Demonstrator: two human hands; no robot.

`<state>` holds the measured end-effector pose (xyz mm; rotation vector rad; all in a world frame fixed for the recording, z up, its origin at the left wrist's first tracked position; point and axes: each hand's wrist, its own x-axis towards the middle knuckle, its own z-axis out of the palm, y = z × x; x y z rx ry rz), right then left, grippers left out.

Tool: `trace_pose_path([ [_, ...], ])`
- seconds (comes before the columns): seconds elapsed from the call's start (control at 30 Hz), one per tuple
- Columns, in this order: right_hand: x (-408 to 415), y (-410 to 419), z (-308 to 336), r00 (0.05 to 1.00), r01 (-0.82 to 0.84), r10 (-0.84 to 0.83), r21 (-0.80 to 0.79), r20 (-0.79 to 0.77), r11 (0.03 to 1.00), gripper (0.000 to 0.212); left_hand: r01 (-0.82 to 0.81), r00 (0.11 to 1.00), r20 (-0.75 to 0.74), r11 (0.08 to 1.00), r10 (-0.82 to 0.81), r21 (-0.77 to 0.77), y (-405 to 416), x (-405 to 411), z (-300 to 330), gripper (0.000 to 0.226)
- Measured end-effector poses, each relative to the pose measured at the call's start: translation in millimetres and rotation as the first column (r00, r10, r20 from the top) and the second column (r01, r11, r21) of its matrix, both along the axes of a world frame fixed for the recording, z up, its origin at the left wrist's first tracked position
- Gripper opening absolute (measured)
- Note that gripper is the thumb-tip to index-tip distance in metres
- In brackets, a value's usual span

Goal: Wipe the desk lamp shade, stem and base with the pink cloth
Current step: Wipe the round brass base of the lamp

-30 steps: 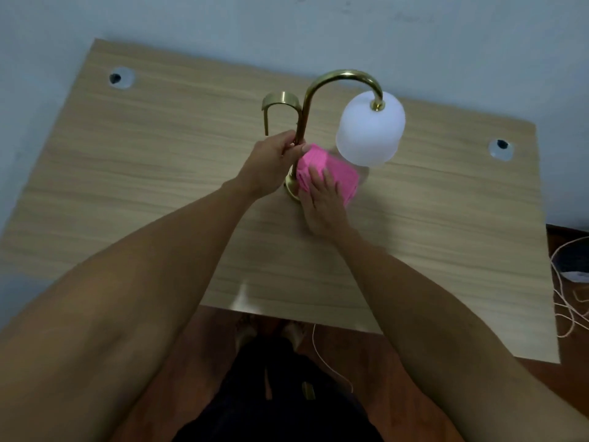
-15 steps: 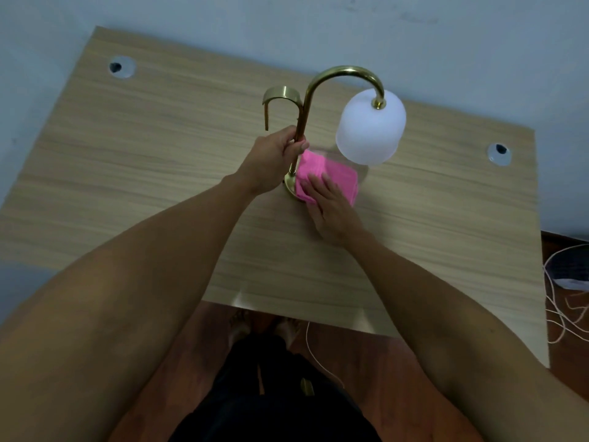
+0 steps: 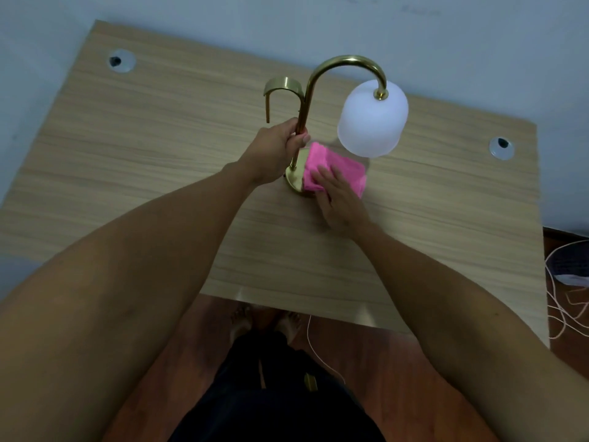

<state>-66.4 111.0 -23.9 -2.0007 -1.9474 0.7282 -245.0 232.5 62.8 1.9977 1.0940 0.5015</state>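
Note:
A brass desk lamp stands in the middle of the wooden desk (image 3: 159, 161). Its curved stem (image 3: 310, 84) arches over to a frosted white shade (image 3: 373, 119) hanging on the right, and a shorter brass hook (image 3: 282, 86) branches left. My left hand (image 3: 277, 151) is closed around the lower stem. The pink cloth (image 3: 344, 169) lies flat over the right part of the round brass base (image 3: 294, 180). My right hand (image 3: 339, 202) presses on the cloth with fingers spread, covering its near edge.
Two round cable grommets sit in the desk, one far left (image 3: 119, 60) and one far right (image 3: 502, 148). A pale wall rises behind the desk. Loose cords (image 3: 564, 311) lie on the wooden floor at the right. My feet (image 3: 264, 323) show under the near edge.
The cloth went from bunched up against the stem to spread flat on the base, and my right hand slid with it toward the right and nearer to me. My left hand kept its grip.

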Motion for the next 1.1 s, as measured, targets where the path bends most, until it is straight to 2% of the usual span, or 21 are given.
trace_pose_path([
  [0.07,-8.7,23.0,3.4,0.999,0.053,-0.053,-0.004,0.011,0.999,0.051,0.004,1.000,-0.008,1.000,-0.004,0.000,1.1,0.1,0.3,0.022],
  [0.17,-21.4,44.3,4.5,0.996,-0.023,0.025,-0.037,0.081,0.999,0.055,0.024,1.000,-0.015,1.000,-0.024,0.012,2.4,-0.5,-0.6,0.020],
  [0.27,-6.3,27.5,1.3,0.990,-0.120,0.124,-0.060,0.063,0.991,0.057,0.033,0.999,-0.017,0.999,-0.033,0.013,3.1,-1.0,-0.6,0.020],
  [0.43,10.8,33.6,12.4,0.995,-0.080,0.084,-0.057,0.056,0.995,0.052,0.039,0.999,-0.030,0.999,-0.039,0.008,3.7,-1.2,-2.3,0.023],
  [0.57,-9.0,59.6,16.8,0.982,-0.175,0.179,-0.063,0.055,0.983,0.051,0.065,0.997,-0.038,0.998,-0.064,0.024,5.6,-1.3,-2.3,0.020],
  [0.73,24.6,39.7,13.8,0.965,-0.244,0.252,-0.105,0.078,0.964,0.051,0.069,0.997,-0.031,0.997,-0.068,0.041,4.8,-0.4,-3.6,0.023],
  [0.93,-3.1,57.2,13.0,0.966,-0.192,0.202,-0.078,0.164,0.978,0.058,0.062,0.998,-0.021,0.998,-0.061,0.025,4.9,-0.7,-3.9,0.022],
  [1.0,-14.5,45.9,6.1,0.972,-0.140,0.154,-0.089,0.175,0.986,0.063,0.064,0.998,-0.016,0.998,-0.063,0.014,5.2,-0.6,-3.4,0.022],
  [1.1,-12.0,11.6,-6.6,0.971,-0.154,0.164,-0.070,0.173,0.986,0.063,0.061,0.998,-0.008,0.998,-0.061,0.012,5.1,-1.0,-3.6,0.021],
])
